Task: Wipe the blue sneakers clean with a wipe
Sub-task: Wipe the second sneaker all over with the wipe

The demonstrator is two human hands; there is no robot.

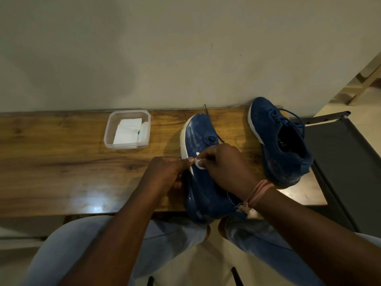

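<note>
You are mid-wipe: your right hand [222, 168] pinches the small white wipe [199, 163] against the near blue mesh sneaker [201, 141], your left hand [165, 172] curled just beside it steadying the white sole; next, work toward the toe.

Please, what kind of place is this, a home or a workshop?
Probably a home. A narrow wooden bench stands against a plain wall, holding blue sneakers and a plastic box of wipes; no workshop tools show.

no readable text or labels.
</note>
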